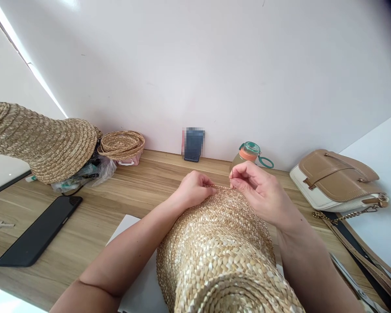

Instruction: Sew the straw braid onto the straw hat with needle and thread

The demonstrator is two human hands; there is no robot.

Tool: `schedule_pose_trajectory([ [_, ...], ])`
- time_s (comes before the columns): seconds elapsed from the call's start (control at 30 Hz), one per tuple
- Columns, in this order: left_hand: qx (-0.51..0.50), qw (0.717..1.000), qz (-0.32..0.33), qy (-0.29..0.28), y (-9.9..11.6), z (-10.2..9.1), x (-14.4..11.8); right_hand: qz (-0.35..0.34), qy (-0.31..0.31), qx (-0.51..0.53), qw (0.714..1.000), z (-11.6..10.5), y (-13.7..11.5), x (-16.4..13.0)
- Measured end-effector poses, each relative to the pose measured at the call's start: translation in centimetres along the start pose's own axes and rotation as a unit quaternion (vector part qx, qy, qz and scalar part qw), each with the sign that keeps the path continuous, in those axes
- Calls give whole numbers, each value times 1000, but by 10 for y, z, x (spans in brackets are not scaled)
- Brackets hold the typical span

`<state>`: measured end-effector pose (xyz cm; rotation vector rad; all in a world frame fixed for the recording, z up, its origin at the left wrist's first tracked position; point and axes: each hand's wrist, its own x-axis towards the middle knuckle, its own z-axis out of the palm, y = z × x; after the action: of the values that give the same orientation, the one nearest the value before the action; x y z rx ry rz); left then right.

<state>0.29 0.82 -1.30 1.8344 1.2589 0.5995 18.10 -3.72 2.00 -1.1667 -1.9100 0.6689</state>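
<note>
Head view puts the woven straw hat right in front of me, lying on its side over a white sheet on the wooden table, crown end toward my body and the far edge pointing at the wall. Both my hands work at that far edge. My left hand is curled shut, fingers pressing the braid down against the rim. My right hand pinches thumb and forefinger together just above the same edge; something thin seems to be caught there, a straw strand or thread, but it is too fine for me to tell.

I judge the hat light and springy: the braid should flex under a finger and bounce back, yet dry straw can crack if folded sharply. The surface is ribbed, so it should not slip. The rim, where the coil ends, looks the best place to hold, with the body steadied by my forearms on either side.

Beyond my hands stand a small bottle with an orange collar and a dark card against the wall. A tan handbag lies to the right. To the left are a black phone, a key, a shallow straw basket and another straw hat.
</note>
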Motion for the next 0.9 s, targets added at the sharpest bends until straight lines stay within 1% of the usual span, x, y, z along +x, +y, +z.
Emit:
schedule_pose_trajectory([
  [0.07,4,1000,6,4,0,0,-1,10,-3,-2,1000,-2,-2,-1],
  [0.13,6,1000,8,7,1,-1,-2,28,-20,-23,999,-6,-2,-1],
  [0.27,0,1000,15,11,5,-3,-6,51,-48,-115,991,-14,-4,-4],
  [0.4,2,999,22,27,10,-7,-11,23,-68,-191,979,-20,-8,-11],
  [0.57,9,999,29,35,14,-8,-15,-6,-79,-251,965,-20,-15,-16],
  [0.73,8,999,27,43,16,-9,-17,-11,-92,-271,958,-19,-17,-17],
  [0.9,6,999,27,37,16,-9,-17,-19,-89,-273,958,-19,-16,-17],
])
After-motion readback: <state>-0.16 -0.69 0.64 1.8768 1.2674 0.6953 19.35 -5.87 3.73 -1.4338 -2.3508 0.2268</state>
